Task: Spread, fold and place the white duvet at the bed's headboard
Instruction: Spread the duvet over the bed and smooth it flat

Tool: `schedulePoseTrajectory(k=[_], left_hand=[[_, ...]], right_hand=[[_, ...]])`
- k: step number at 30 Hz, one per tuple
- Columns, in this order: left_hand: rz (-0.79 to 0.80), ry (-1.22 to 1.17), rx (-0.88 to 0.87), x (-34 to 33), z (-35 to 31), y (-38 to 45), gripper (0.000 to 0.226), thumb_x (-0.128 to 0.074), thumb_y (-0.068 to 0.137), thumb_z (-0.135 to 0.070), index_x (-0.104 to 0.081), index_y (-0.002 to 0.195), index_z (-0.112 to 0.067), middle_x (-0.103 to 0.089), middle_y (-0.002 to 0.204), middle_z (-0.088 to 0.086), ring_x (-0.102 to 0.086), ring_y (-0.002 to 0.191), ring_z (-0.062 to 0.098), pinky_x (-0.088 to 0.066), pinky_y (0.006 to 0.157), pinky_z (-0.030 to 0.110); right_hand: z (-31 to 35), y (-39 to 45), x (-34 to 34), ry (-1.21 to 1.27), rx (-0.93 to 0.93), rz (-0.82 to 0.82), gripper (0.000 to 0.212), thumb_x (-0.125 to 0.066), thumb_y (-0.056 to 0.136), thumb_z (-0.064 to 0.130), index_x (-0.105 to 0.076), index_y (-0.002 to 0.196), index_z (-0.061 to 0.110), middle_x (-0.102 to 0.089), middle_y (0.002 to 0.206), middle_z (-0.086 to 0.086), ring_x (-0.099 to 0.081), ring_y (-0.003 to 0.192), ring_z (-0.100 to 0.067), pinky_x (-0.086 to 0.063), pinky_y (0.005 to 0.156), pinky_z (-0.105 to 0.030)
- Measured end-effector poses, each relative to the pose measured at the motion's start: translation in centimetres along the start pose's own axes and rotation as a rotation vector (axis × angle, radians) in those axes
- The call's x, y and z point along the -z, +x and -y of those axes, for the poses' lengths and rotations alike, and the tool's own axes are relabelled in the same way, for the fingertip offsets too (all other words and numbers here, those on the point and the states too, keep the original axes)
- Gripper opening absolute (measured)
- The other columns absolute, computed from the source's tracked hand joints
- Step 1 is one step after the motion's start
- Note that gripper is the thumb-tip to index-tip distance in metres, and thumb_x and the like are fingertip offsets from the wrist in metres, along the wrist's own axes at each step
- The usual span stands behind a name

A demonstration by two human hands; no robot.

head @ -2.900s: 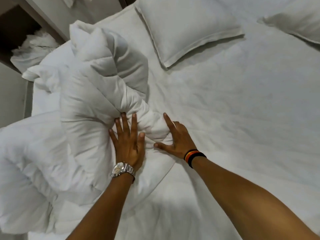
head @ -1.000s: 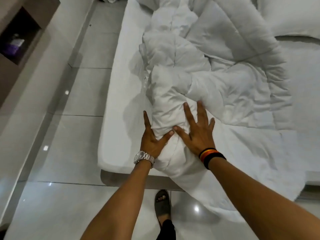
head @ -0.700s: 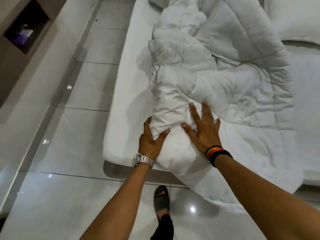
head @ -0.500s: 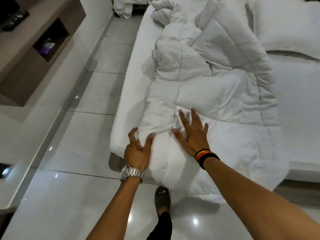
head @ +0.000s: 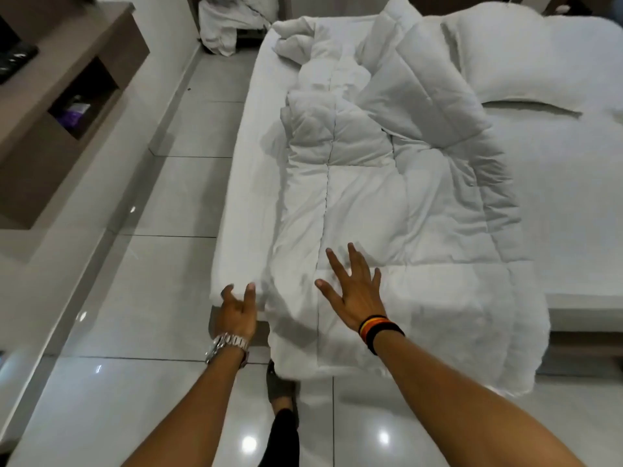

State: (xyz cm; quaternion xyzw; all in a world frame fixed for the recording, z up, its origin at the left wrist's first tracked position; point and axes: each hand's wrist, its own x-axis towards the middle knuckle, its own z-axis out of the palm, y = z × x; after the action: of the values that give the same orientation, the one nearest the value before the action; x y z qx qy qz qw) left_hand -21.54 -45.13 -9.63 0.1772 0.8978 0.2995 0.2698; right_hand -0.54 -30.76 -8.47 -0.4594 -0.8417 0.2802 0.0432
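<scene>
Both hands have released the bunched duvet (head: 387, 203), now flatter on the bed (head: 573, 203), its end overhanging the foot. Left hand (head: 236, 315) and right hand (head: 354, 291): fingers open. Pillow (head: 526, 62) adjoins; wall shelf (head: 50, 106) stands apart.

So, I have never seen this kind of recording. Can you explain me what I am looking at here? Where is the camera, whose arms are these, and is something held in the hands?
There is no machine here. A person wears one wide-angle camera on the head, so the view looks forward and down along their own two arms. The left hand, with a metal watch, is open at the near corner of the bed. The right hand, with a striped wristband, is spread flat over the white duvet. Neither hand grips anything. The near part of the duvet lies fairly flat and hangs over the bed's edge; the far part is bunched. A pillow lies beyond it. On the left are a tiled floor and a brown shelf unit. The person's foot shows below.
</scene>
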Motion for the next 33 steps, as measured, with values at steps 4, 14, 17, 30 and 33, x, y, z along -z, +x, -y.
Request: schedulePoseTrajectory(k=[4,14,17,30,33], left_hand=[[0.133,-0.186,-0.055,-4.1,-6.6,9.7,0.074,-0.042,0.097,-0.069,-0.026,0.158,-0.029,-0.066,0.13,0.005,-0.062,0.118,0.031,-0.046,0.09,0.035],[0.272,-0.177,0.065,-14.8,-19.1,22.5,0.139,-0.072,0.068,-0.08,0.006,0.163,-0.014,-0.03,0.161,0.021,-0.034,0.145,0.041,-0.031,0.118,0.05],[0.326,-0.111,0.058,-16.2,-20.2,23.2,0.155,-0.088,0.06,-0.066,0.017,0.16,-0.011,-0.025,0.162,0.024,-0.043,0.139,0.043,-0.042,0.11,0.053],[0.443,-0.159,0.13,0.8,-14.6,29.4,0.162,-0.092,0.058,-0.062,0.032,0.155,-0.022,-0.032,0.163,0.017,-0.038,0.145,0.038,-0.032,0.118,0.05],[0.481,-0.093,0.084,3.0,-16.4,31.5,0.161,-0.084,0.059,-0.075,0.039,0.151,-0.024,-0.024,0.167,0.017,-0.032,0.149,0.04,-0.028,0.12,0.056]], right_hand=[[0.3,8.2,-1.2,-0.023,-0.079,-0.069,0.071,-0.027,0.103,0.073,-0.004,0.165,0.048,0.009,0.176,-0.002,0.008,0.162,-0.023,0.01,0.125,-0.061],[-1.3,16.5,-4.6,-0.304,-0.309,0.071,0.075,-0.011,0.1,0.074,0.006,0.166,0.042,0.01,0.176,-0.007,0.01,0.161,-0.024,0.013,0.123,-0.063],[-1.3,16.6,-4.9,-0.312,-0.346,0.077,0.075,-0.01,0.1,0.074,0.006,0.166,0.043,0.007,0.176,-0.007,0.009,0.162,-0.024,0.012,0.124,-0.061],[9.4,15.5,-7.0,-0.024,-0.551,0.068,0.074,-0.017,0.099,0.079,0.008,0.163,0.052,0.023,0.173,0.001,0.023,0.159,-0.023,0.017,0.12,-0.065],[10.7,17.2,-5.4,0.036,-0.597,0.007,0.074,-0.019,0.1,0.077,0.008,0.163,0.05,0.021,0.174,0.0,0.02,0.159,-0.022,0.014,0.122,-0.064]])
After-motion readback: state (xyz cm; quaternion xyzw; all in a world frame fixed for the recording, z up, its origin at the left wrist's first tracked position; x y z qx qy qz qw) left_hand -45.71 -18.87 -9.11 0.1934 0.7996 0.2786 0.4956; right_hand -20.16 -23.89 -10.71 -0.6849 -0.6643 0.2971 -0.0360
